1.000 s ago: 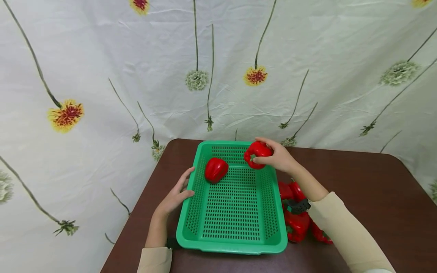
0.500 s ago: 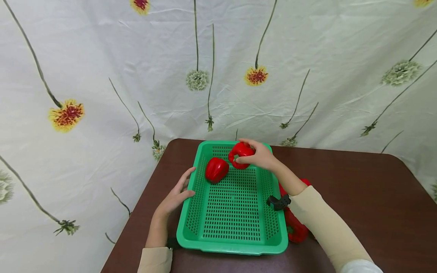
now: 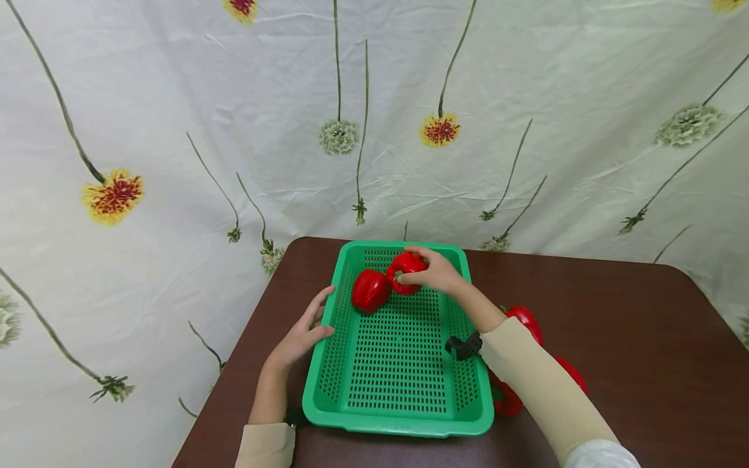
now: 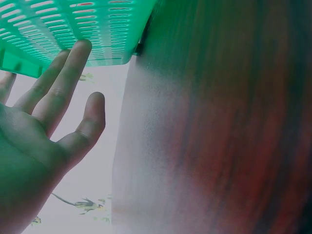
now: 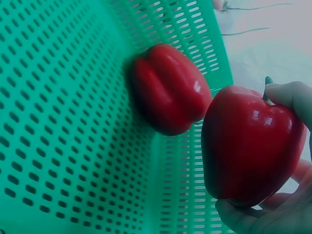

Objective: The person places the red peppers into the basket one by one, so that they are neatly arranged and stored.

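My right hand [image 3: 435,270] grips a red bell pepper [image 5: 251,146] with a short green stem, thumb on one side and fingers on the other. It is inside the far part of a green perforated basket [image 3: 398,426]. Just left of it, another red bell pepper [image 3: 371,291] lies on its side in the basket's far left corner; the two look close to touching in the head view. My left hand [image 3: 301,335] is at the basket's left side, fingers spread and fairly straight, fingertips at the rim. In the left wrist view its fingers [image 4: 78,58] lie against the basket's outer wall.
Several more red peppers [image 3: 525,322] lie on the dark brown table [image 3: 632,325] right of the basket, partly hidden by the right sleeve [image 3: 538,383]. A black strap [image 3: 464,346] hangs at the right wrist. A flowered white cloth [image 3: 386,175] stands behind the table.
My right hand has carried its pepper left from the basket's far right corner and slightly down, beside the other pepper. The left hand and basket have stayed put.
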A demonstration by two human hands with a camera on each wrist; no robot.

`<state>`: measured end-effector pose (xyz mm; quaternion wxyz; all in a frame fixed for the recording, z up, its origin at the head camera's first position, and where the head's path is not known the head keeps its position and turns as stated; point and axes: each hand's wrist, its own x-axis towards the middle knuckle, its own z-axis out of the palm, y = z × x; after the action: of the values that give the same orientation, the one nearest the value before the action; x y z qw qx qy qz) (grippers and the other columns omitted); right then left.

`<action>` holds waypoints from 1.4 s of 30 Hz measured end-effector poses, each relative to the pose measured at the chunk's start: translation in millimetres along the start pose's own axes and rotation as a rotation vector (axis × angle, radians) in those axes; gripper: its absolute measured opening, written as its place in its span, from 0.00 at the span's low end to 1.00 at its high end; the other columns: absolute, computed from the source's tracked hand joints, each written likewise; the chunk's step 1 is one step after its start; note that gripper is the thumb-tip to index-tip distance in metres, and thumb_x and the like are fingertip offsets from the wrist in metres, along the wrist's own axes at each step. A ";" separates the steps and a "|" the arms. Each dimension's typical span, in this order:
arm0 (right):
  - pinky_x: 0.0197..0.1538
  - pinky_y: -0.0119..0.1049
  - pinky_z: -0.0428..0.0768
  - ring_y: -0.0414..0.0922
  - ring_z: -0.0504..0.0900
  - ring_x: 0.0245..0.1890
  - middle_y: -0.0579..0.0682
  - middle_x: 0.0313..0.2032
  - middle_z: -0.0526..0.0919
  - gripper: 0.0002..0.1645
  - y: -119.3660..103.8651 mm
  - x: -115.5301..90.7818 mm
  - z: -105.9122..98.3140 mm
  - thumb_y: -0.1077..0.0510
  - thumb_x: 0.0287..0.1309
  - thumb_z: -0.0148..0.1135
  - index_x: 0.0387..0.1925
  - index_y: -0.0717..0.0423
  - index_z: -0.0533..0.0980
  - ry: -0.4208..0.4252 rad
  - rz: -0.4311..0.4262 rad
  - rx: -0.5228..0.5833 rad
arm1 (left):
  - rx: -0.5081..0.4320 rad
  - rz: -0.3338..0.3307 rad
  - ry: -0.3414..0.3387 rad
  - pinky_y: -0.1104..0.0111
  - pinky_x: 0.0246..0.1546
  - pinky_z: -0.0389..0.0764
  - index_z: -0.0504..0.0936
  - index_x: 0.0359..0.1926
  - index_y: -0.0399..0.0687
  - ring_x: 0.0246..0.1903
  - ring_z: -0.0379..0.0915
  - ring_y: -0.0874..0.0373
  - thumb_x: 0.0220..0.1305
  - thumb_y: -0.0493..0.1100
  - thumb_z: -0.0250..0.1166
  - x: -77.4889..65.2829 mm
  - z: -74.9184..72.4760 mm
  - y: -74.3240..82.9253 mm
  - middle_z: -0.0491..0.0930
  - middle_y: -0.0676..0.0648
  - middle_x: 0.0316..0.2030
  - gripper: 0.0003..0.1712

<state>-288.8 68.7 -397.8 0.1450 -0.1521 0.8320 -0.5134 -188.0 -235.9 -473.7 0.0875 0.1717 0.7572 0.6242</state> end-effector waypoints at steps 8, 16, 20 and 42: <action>0.49 0.51 0.78 0.56 0.72 0.54 0.60 0.58 0.71 0.43 12.9 4.0 6.6 0.52 0.53 0.69 0.69 0.54 0.65 0.000 0.025 -0.023 | -0.004 -0.001 0.000 0.52 0.52 0.69 0.47 0.77 0.60 0.61 0.63 0.38 0.66 0.40 0.53 0.2 -0.2 -0.2 0.60 0.34 0.66 0.42; 0.46 0.46 0.79 0.56 0.73 0.53 0.59 0.57 0.72 0.42 17.4 4.7 7.8 0.56 0.52 0.69 0.68 0.56 0.65 -0.036 0.015 -0.040 | -0.009 -0.003 0.005 0.52 0.52 0.70 0.47 0.77 0.61 0.61 0.63 0.38 0.66 0.41 0.54 -0.4 -0.4 0.1 0.61 0.34 0.65 0.42; 0.45 0.45 0.80 0.56 0.73 0.53 0.59 0.58 0.72 0.42 20.5 5.0 8.3 0.57 0.52 0.69 0.68 0.58 0.65 -0.056 0.009 -0.066 | -0.003 -0.001 0.006 0.52 0.52 0.70 0.47 0.77 0.61 0.60 0.63 0.38 0.66 0.42 0.54 -0.6 -0.4 0.0 0.61 0.34 0.65 0.42; 0.43 0.46 0.78 0.55 0.73 0.50 0.62 0.56 0.67 0.45 34.7 6.3 13.0 0.53 0.46 0.75 0.65 0.57 0.67 -0.078 0.011 -0.370 | -0.004 0.018 -0.007 0.50 0.53 0.68 0.46 0.77 0.59 0.62 0.61 0.38 0.66 0.42 0.54 0.5 -0.1 -0.1 0.58 0.35 0.67 0.43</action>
<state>-293.0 70.4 -435.1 0.1498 -0.1914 0.9067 -0.3446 -188.5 -235.8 -473.7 0.0848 0.1805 0.7539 0.6260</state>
